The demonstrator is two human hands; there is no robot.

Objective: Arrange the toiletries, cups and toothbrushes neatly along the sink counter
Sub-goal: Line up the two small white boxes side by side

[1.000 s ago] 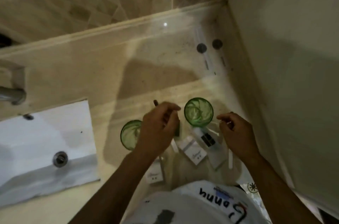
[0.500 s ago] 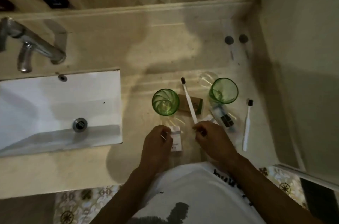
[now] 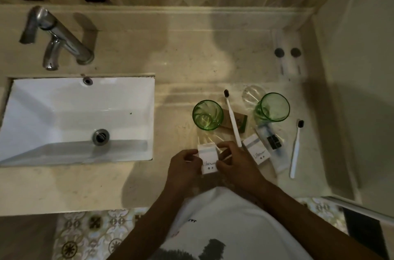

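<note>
Both hands grip one small white box (image 3: 209,158) near the counter's front edge: my left hand (image 3: 184,169) on its left side, my right hand (image 3: 236,163) on its right. Thin white sticks poke out around the box's top. Behind it stands a green glass cup (image 3: 207,115). A second green cup (image 3: 274,108) stands further right. One white toothbrush (image 3: 233,122) lies across a brown packet (image 3: 241,120). Another toothbrush (image 3: 296,148) lies at the far right. A second white box (image 3: 257,151) and a clear sachet (image 3: 274,148) lie between them.
A white rectangular sink (image 3: 78,119) with a chrome tap (image 3: 57,38) fills the left. Two clear tubes with dark caps (image 3: 287,57) lie at the back right, beside the side wall (image 3: 351,67). A clear round lid (image 3: 252,94) sits behind the right cup. Patterned floor shows below.
The view has swung left, bringing the sink and tap into sight. My hands pulled back from the cups; both now close on the white box, which the left hand alone touched before.
</note>
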